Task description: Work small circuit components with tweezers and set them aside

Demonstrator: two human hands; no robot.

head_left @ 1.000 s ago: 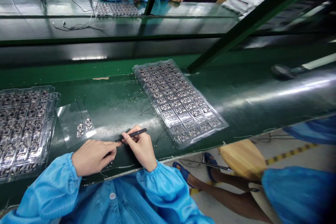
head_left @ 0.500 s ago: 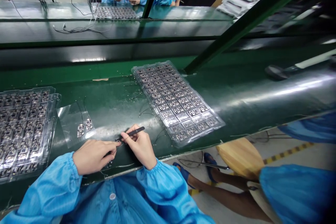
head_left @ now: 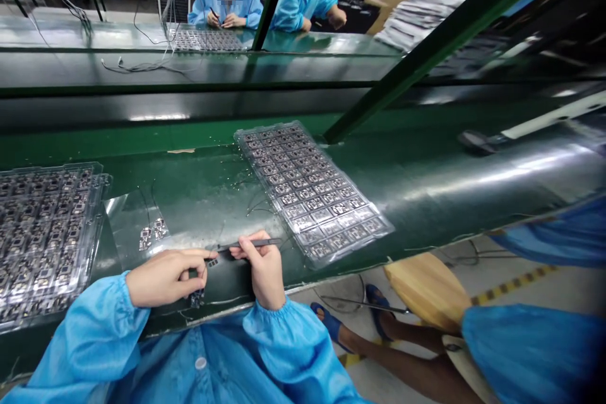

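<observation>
My right hand [head_left: 262, 268] grips dark tweezers [head_left: 255, 243], held nearly level with the tips pointing left. The tips meet the fingertips of my left hand [head_left: 165, 278], beside a small dark part [head_left: 213, 262] on the green bench. My left hand's fingers are bent, its index finger reaching toward the tweezer tips. Whether it pinches anything is hidden. Under it lies another small circuit board [head_left: 196, 298] near the bench edge. Two small boards with thin black wires [head_left: 146, 238] rest on a clear sheet [head_left: 120, 227] to the left.
A clear tray of circuit boards [head_left: 315, 192] lies right of centre, with loose black wires beside it. Stacked trays of boards [head_left: 45, 233] stand at the left. A green post [head_left: 379, 98] slants up behind. Two people in blue sit across the bench; another sits at right.
My right hand has shifted slightly right and down, and the tweezers now lie flatter. A small dark part shows by my left fingertips. The view has tilted slightly upward.
</observation>
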